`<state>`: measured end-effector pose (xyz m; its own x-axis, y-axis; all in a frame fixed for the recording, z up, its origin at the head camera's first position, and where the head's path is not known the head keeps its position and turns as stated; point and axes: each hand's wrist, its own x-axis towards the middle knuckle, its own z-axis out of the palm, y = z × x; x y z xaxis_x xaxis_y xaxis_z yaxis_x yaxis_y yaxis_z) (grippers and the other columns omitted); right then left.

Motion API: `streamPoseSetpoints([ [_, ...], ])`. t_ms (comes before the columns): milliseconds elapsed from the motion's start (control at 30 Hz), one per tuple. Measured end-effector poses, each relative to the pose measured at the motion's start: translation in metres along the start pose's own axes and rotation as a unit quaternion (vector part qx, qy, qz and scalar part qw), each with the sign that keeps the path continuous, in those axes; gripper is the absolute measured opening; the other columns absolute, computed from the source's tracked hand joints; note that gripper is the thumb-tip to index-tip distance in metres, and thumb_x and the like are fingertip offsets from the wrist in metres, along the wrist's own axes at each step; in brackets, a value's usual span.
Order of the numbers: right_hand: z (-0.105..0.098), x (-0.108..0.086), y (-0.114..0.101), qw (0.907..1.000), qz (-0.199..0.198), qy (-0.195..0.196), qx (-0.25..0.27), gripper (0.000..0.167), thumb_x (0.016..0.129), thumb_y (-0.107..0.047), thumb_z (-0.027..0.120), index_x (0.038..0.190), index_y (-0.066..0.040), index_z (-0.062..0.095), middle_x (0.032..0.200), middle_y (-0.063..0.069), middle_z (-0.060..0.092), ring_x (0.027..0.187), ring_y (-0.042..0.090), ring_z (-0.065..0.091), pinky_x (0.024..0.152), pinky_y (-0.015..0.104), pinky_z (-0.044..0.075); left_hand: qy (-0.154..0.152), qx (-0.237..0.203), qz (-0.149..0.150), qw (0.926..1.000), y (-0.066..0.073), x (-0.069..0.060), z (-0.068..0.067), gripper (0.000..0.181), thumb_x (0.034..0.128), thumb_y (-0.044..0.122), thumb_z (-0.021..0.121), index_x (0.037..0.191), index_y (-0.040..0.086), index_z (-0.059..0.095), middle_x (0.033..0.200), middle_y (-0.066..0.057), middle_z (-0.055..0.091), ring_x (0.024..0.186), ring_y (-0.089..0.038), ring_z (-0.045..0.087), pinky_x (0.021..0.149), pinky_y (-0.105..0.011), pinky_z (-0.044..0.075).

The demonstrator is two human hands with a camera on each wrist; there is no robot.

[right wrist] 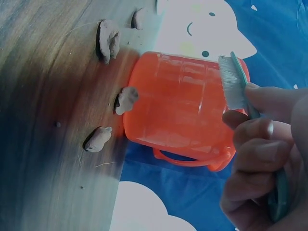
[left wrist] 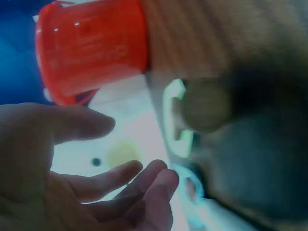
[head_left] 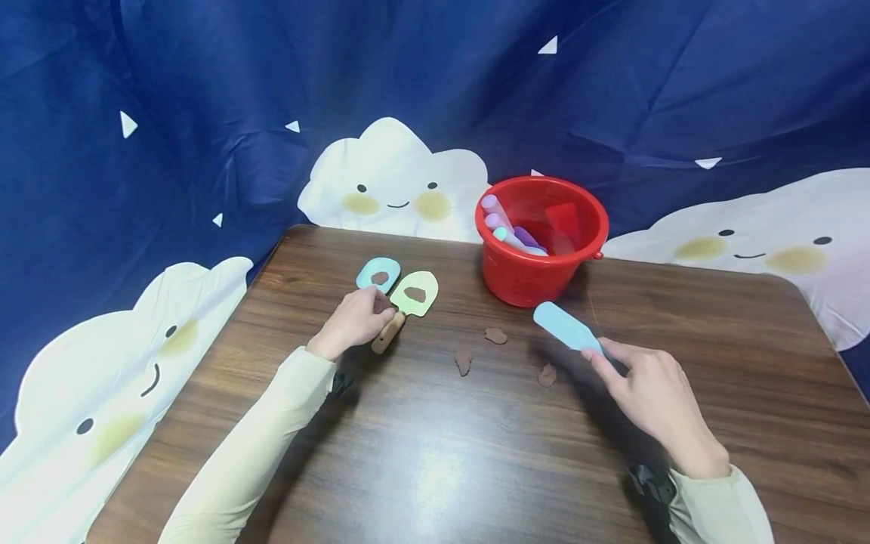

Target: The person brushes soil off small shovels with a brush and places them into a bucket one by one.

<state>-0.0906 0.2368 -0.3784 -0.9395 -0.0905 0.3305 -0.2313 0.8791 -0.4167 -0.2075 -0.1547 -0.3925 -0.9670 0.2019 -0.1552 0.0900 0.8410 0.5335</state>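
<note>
My right hand [head_left: 655, 397] grips a light blue brush [head_left: 566, 325] by its handle, held above the table; its white bristles [right wrist: 232, 82] show in the right wrist view. My left hand [head_left: 356, 319] is over a pale green shovel [head_left: 429, 282] with a wooden handle [head_left: 388, 335]. In the left wrist view that hand's fingers [left wrist: 108, 180] are loosely bent, the thumb apart, nothing between them. Beyond it lies a light blue shovel [head_left: 368, 273], its handle hidden. Each shovel bears a brown, clay-like piece. Flat brown pieces [head_left: 496, 335] lie on the table between the hands.
A red bucket [head_left: 523, 276] stands at the back of the wooden table [head_left: 421, 431]. It holds purple, mint and red toys [head_left: 495, 205]. A dark blue cloth [head_left: 421, 68] with smiling clouds hangs behind the table. Small crumbs [right wrist: 57, 124] and fibres lie near the brown pieces.
</note>
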Motion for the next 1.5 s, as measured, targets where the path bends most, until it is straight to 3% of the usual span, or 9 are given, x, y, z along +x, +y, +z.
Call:
streamPoseSetpoints([
  [200,-0.001,-0.002,0.002,1.0,-0.003,0.005,-0.004,0.04,0.085,-0.027,0.071,0.113,0.002,0.069,0.099,0.023,0.071,0.086,0.041,0.069,0.068,0.057,0.051,-0.042,0.002,-0.012,0.999,-0.015,-0.002,0.014,0.049,0.093,0.034,0.054,0.123,-0.005,0.054,0.114,-0.017,0.064,0.105,-0.029,0.061,0.09,-0.043,0.052],
  [367,-0.002,-0.003,0.005,0.9999,-0.007,0.01,-0.003,0.039,0.085,-0.027,0.071,0.111,0.002,0.07,0.098,0.023,0.071,0.086,0.041,0.069,0.068,0.057,0.051,-0.055,-0.015,-0.021,0.9982,-0.017,-0.004,0.019,0.05,0.0916,0.031,0.054,0.125,-0.007,0.052,0.112,-0.018,0.063,0.1,-0.028,0.06,0.088,-0.04,0.052],
  [667,-0.004,-0.002,0.007,0.9999,-0.009,0.011,-0.005,0.039,0.085,-0.028,0.072,0.11,0.002,0.07,0.096,0.023,0.072,0.084,0.041,0.069,0.068,0.057,0.051,-0.07,-0.043,-0.016,0.9965,-0.018,0.002,0.03,0.035,0.0902,0.023,0.057,0.112,-0.004,0.057,0.09,-0.012,0.067,0.068,-0.016,0.06,0.058,-0.023,0.049],
  [833,-0.004,-0.003,0.008,0.9999,-0.006,0.014,0.001,0.039,0.085,-0.027,0.071,0.11,0.002,0.07,0.097,0.023,0.072,0.086,0.042,0.069,0.07,0.058,0.051,-0.079,-0.101,-0.02,0.9915,-0.019,0.004,0.033,0.046,0.0879,0.018,0.056,0.126,-0.007,0.05,0.091,-0.013,0.064,0.061,-0.014,0.059,0.054,-0.024,0.052],
  [967,-0.004,-0.004,0.008,0.9999,-0.004,0.012,0.003,0.038,0.086,-0.028,0.07,0.11,0.001,0.071,0.098,0.023,0.072,0.089,0.043,0.068,0.071,0.059,0.051,-0.099,-0.182,-0.053,0.9768,-0.019,0.006,0.035,0.048,0.0837,0.016,0.057,0.126,-0.005,0.049,0.075,-0.006,0.057,0.053,-0.012,0.052,0.049,-0.024,0.049],
  [1100,-0.004,-0.004,0.006,0.9999,-0.003,0.01,0.002,0.037,0.086,-0.028,0.07,0.11,0.001,0.071,0.097,0.022,0.072,0.088,0.042,0.068,0.07,0.058,0.051,-0.123,-0.257,-0.082,0.9551,-0.017,0.007,0.038,0.019,0.0843,0.016,0.054,0.095,0.0,0.055,0.058,0.001,0.046,0.049,-0.011,0.043,0.045,-0.022,0.039],
  [1233,-0.003,-0.003,0.003,0.9999,-0.009,0.008,0.008,0.036,0.084,-0.026,0.072,0.109,0.0,0.071,0.096,0.021,0.072,0.087,0.04,0.069,0.07,0.057,0.052,-0.153,-0.314,-0.107,0.9308,-0.012,0.004,0.041,0.014,0.0855,0.016,0.048,0.078,0.004,0.05,0.05,0.004,0.035,0.046,-0.011,0.036,0.041,-0.021,0.03],
  [1367,0.0,-0.002,-0.002,0.9996,-0.018,0.002,0.023,0.035,0.084,-0.024,0.073,0.11,0.0,0.071,0.097,0.02,0.073,0.088,0.038,0.07,0.071,0.056,0.053,-0.172,-0.35,-0.117,0.9135,-0.003,-0.003,0.048,0.005,0.081,0.011,0.045,0.079,0.007,0.043,0.053,0.004,0.033,0.045,-0.01,0.033,0.04,-0.02,0.025],
  [1500,0.003,0.001,-0.011,0.9986,-0.023,-0.003,0.048,0.035,0.083,-0.024,0.073,0.11,-0.001,0.071,0.098,0.018,0.073,0.09,0.036,0.071,0.075,0.054,0.054,-0.188,-0.41,-0.109,0.8859,0.013,-0.014,0.053,0.01,0.0804,0.007,0.043,0.088,0.008,0.037,0.059,0.002,0.04,0.044,-0.009,0.036,0.04,-0.019,0.025],
])
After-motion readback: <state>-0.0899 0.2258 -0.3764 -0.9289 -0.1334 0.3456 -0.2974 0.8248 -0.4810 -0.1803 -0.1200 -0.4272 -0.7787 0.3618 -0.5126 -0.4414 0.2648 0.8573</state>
